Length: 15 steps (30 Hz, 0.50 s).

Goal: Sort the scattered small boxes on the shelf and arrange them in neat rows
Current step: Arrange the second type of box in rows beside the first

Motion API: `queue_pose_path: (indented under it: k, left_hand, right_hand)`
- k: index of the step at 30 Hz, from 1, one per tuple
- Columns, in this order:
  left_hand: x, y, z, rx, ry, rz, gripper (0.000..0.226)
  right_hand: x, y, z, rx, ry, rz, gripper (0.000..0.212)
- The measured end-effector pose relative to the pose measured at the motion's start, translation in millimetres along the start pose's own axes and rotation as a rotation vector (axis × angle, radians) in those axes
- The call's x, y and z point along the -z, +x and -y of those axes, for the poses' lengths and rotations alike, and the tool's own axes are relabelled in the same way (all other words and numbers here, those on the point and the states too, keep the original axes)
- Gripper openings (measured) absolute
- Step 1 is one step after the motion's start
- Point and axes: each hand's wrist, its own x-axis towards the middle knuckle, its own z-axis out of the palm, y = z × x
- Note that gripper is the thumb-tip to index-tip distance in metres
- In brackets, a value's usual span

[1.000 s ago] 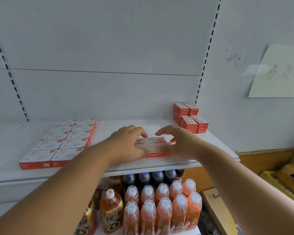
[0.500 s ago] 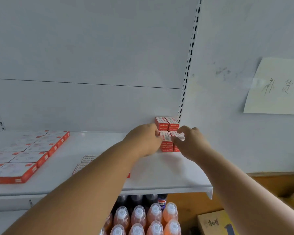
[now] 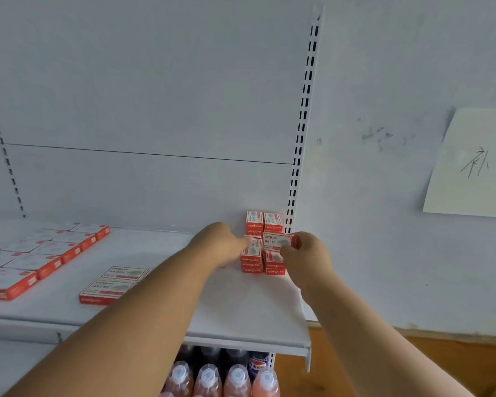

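Several small red-and-white boxes stand stacked at the back right corner of the white shelf (image 3: 249,319). My right hand (image 3: 307,253) grips one small box (image 3: 277,242), lifted and turned sideways above the front right stack (image 3: 274,266). My left hand (image 3: 216,246) touches the top box of the front left stack (image 3: 252,255), with its fingertips hidden behind the hand. Two more stacked boxes (image 3: 262,223) stand against the back panel. Two flat boxes (image 3: 112,286) lie near the shelf's middle front.
A neat double row of flat red-edged boxes (image 3: 43,256) runs along the shelf's left side. Bottles with white caps (image 3: 221,379) fill the shelf below. A slotted upright (image 3: 301,130) borders the shelf on the right, and a paper note (image 3: 473,164) hangs on the wall.
Both hands left the flat boxes at the shelf's front middle and reached to the back right stacks. My right hand has lifted one small box off the front stack.
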Motion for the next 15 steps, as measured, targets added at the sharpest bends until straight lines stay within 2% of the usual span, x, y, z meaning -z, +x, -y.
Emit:
queue_pose_path:
  k: [2,5,8,10,13,15]
  left_hand:
    - [-4,0,0,0.017,0.012,0.061,0.053]
    - [-9,5,3,0.037,-0.148,0.134,0.035]
    - [-1,4,7,0.057,-0.295,0.103,0.023]
    - [5,5,12,0.044,-0.394,0.058,0.035]
    - [19,-2,27,-0.012,-0.73,0.077,0.063]
    - [34,-12,39,-0.059,-0.912,0.102,0.06]
  right_hand:
    - [-1,1,1,-0.063,0.187,-0.001,0.013]
    - [-2,1,3,-0.13,0.41,0.011,0.014]
    - [-3,-2,8,-0.126,0.518,0.051,0.017]
    - [-6,-7,13,-0.122,0.589,0.06,0.021]
    - [-14,-14,23,-0.115,0.705,0.073,0.03]
    - [-22,-21,32,-0.103,0.729,0.103,0.03]
